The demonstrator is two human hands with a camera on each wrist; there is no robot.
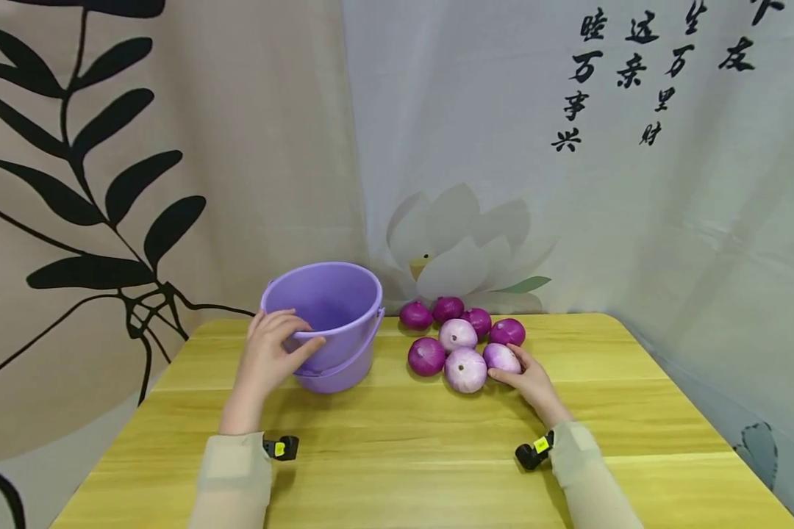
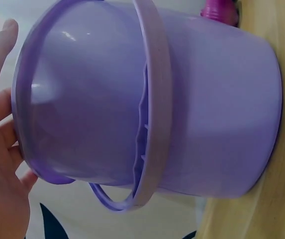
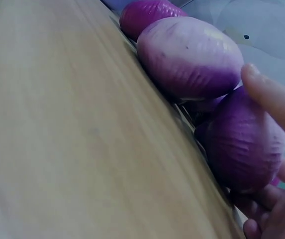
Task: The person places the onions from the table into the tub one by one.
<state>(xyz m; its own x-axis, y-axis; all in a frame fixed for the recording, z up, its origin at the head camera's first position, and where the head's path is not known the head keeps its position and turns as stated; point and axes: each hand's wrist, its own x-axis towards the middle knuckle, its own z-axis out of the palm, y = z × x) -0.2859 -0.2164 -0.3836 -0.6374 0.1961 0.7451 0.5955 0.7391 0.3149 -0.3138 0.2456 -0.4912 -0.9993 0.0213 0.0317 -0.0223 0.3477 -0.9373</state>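
Observation:
My left hand (image 1: 273, 347) is at the near-left rim of a purple bucket (image 1: 344, 367). The fingers reach over the rim and the thumb is stretched apart from them; in the left wrist view the thumb (image 2: 0, 50) stands clear of the rim, and the fingertips are hidden behind it. My right hand (image 1: 531, 380) holds a pale purple onion (image 1: 501, 358) at the right of a group of onions, thumb on one side and fingers round the other. In the right wrist view this onion (image 3: 246, 144) sits on the table beside a paler onion (image 3: 189, 55).
Several other red onions, among them a whitish one (image 1: 465, 369) and a dark one (image 1: 426, 356), cluster right of the bucket on the wooden table (image 1: 397, 455). The bucket's handle (image 1: 353, 353) hangs down its front. A printed curtain (image 1: 278, 147) hangs behind the table.

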